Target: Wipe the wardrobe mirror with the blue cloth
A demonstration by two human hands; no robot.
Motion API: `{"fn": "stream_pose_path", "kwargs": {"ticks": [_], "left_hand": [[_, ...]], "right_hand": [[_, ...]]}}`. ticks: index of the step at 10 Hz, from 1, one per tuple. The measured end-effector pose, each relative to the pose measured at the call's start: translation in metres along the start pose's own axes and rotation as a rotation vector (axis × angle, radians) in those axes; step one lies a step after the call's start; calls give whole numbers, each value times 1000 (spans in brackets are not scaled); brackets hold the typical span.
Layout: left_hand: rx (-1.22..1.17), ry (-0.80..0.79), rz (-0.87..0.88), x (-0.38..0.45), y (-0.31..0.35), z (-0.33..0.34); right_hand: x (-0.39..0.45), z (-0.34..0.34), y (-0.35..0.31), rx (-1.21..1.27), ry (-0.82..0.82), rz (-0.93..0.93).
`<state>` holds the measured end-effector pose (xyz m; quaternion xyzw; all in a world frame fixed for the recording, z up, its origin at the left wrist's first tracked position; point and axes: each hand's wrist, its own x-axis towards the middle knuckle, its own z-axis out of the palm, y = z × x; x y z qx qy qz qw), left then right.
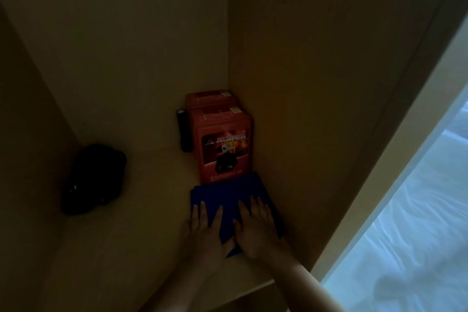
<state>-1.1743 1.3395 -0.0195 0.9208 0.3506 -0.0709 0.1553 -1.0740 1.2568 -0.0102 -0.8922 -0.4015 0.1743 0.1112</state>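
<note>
The blue cloth [228,195] lies folded flat on a dim wardrobe shelf [141,223], against the right side wall. My left hand [206,230] rests palm down on its left part, fingers spread. My right hand [255,225] lies flat on its right part, fingers apart. Neither hand grips the cloth. At the far right a bright, pale blue-white strip [417,210] shows beyond the wardrobe edge; I cannot tell whether it is the mirror.
Two red boxes [222,144] stand in the back right corner, just behind the cloth. A black torch [183,130] stands to their left. A dark bag [93,177] sits at the shelf's left side. The shelf's front edge [253,289] runs below my arms.
</note>
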Motion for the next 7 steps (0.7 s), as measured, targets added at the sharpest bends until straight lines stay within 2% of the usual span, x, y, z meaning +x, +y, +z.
{"fn": "stream_pose_path", "kwargs": {"ticks": [3,4,7], "left_hand": [[-20,14,-21,9,-1,-1],[-59,53,-4,6,-3,0],[-477,334,-35,-3,-26,16]], "right_hand": [[9,-10,-8,27,-31,16],[1,-14,-6,50,25,-39],[-32,-25,1,200,42,-159]]}}
